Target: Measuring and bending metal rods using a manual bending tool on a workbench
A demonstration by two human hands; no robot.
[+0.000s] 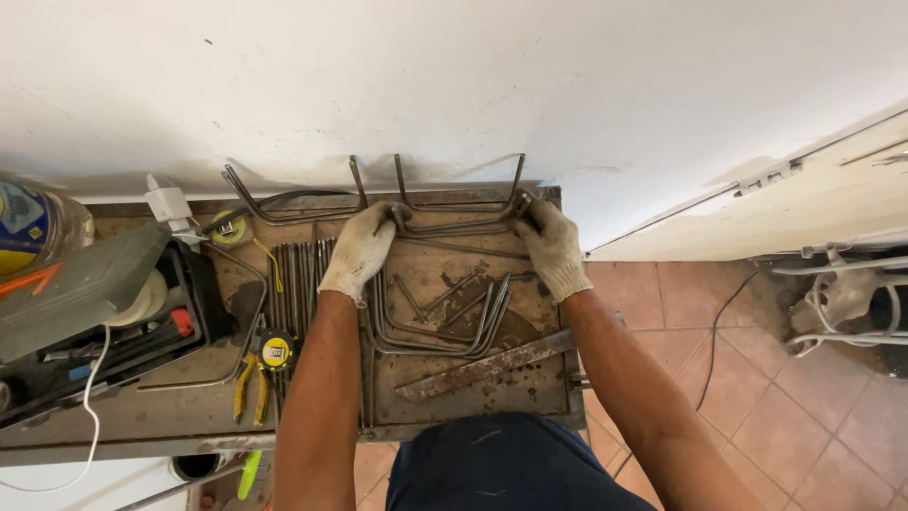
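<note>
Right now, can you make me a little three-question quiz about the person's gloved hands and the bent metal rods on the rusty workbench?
1. True or false: both hands wear white knitted gloves.
2. What do the left hand and right hand grip together? A) the yellow-handled pliers B) a bundle of bent grey steel rods C) the flat rusty metal bar
3. Fill in: the yellow tape measure lies on the person's ____ side of the rusty metal workbench.

Key: 1 true. 2 B. 3 left.
</note>
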